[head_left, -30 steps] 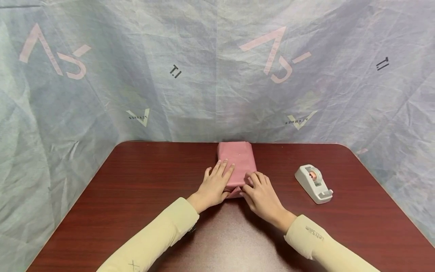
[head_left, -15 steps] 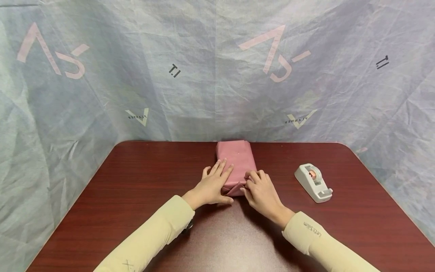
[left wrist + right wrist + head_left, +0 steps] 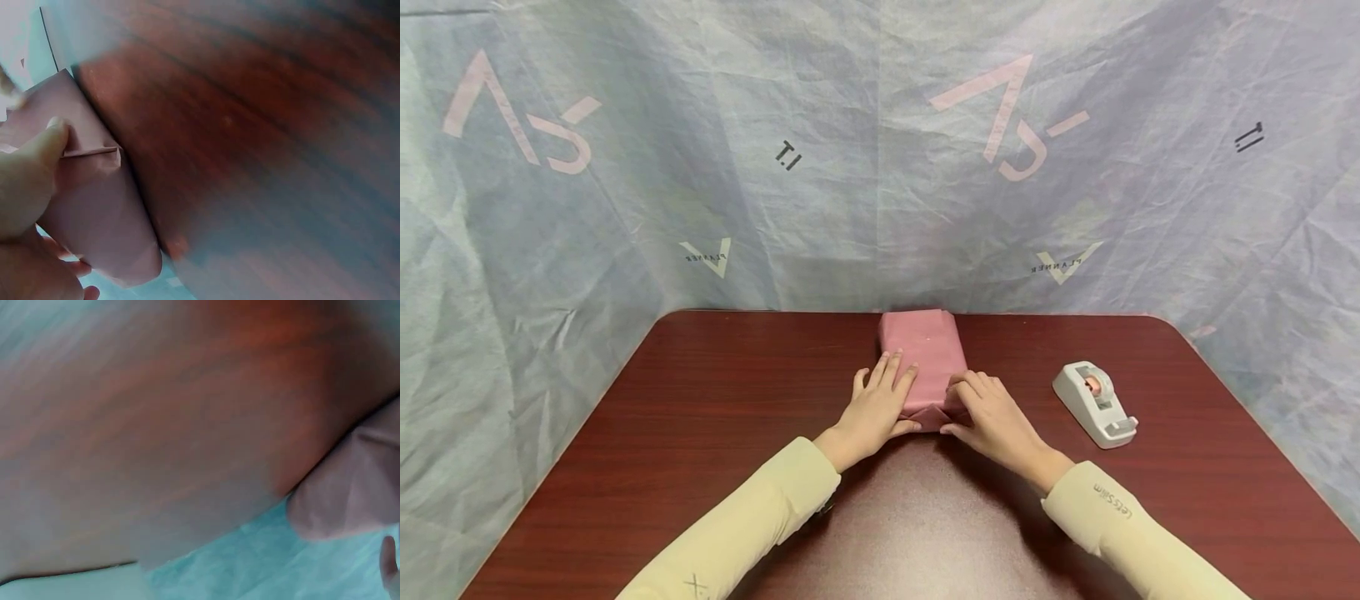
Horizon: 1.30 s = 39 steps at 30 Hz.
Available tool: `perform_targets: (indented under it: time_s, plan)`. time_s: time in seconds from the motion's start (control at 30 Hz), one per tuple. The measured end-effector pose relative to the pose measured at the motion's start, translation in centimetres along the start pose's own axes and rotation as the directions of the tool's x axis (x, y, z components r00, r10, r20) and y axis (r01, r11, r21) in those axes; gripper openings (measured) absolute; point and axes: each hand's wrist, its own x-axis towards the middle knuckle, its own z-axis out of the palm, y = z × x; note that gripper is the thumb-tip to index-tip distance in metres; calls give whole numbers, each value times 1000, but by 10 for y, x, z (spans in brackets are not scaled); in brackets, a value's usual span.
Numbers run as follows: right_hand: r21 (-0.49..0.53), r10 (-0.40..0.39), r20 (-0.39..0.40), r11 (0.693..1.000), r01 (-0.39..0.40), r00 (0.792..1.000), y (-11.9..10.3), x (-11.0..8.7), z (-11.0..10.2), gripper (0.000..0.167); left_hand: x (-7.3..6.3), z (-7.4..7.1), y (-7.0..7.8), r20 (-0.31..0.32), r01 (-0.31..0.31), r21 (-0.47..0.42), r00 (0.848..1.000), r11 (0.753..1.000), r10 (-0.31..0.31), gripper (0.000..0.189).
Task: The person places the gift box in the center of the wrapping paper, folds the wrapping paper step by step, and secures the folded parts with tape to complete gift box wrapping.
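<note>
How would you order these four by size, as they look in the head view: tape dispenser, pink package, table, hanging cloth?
Largest to smallest:
1. hanging cloth
2. table
3. pink package, partly covered by the hands
4. tape dispenser

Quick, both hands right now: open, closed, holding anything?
Left hand: open, fingers spread, resting on the pink package.
Right hand: closed, curled fingers and thumb holding the pink package's near right corner.
</note>
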Motion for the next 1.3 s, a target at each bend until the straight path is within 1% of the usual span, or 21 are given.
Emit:
perform_targets:
  time_s: [0.1, 0.13, 0.2, 0.27, 0.43, 0.63, 0.73, 0.83, 0.93, 1.07, 1.2, 1.3]
  plan:
    - [-14, 26, 94, 1000, -25, 995, 7, -4, -3, 69, 0, 0, 0, 5, 5, -1, 1000, 1000, -5, 81]
    - [-22, 36, 118, 999, -33, 992, 9, -5, -3, 74, 0, 0, 0, 6, 6, -1, 1000, 1000, -6, 81]
    - [-35, 48, 152, 998, -43, 987, 13, -6, -3, 78, 1, 1, 0, 12, 9, -1, 1000, 1000, -9, 80]
    - [-35, 49, 162, 998, -44, 986, 16, -6, -2, 76, 1, 1, 0, 19, 10, -4, 1000, 1000, -10, 80]
    - [-4, 39, 131, 999, -39, 991, 20, -3, 0, 64, 2, 1, 0, 29, 15, -13, 999, 1000, -15, 78]
    - [32, 42, 111, 998, -46, 993, 23, 2, 3, 48, 2, 5, -1, 17, 32, -30, 999, 999, -31, 75]
    - [20, 38, 112, 999, -40, 993, 22, 5, 2, 42, 2, 7, -1, 7, 32, -48, 999, 998, -32, 74]
    - [10, 54, 121, 998, -56, 991, 20, 7, 0, 37, 2, 7, -2, 8, 36, -61, 999, 997, -35, 72]
    - [12, 82, 121, 996, -84, 989, 19, 9, -3, 35, 3, 5, -2, 17, 39, -84, 999, 996, -38, 71]
    - [15, 107, 110, 994, -110, 988, 17, 12, -3, 37, 2, 2, -3, 22, 39, -126, 999, 991, -36, 71]
    - [15, 123, 99, 992, -126, 987, 16, 13, 0, 37, 1, 4, -5, 15, 34, -158, 999, 987, -32, 72]
    - [22, 135, 100, 990, -138, 986, 15, 14, 1, 35, 1, 5, -6, 9, 34, -165, 999, 986, -33, 71]
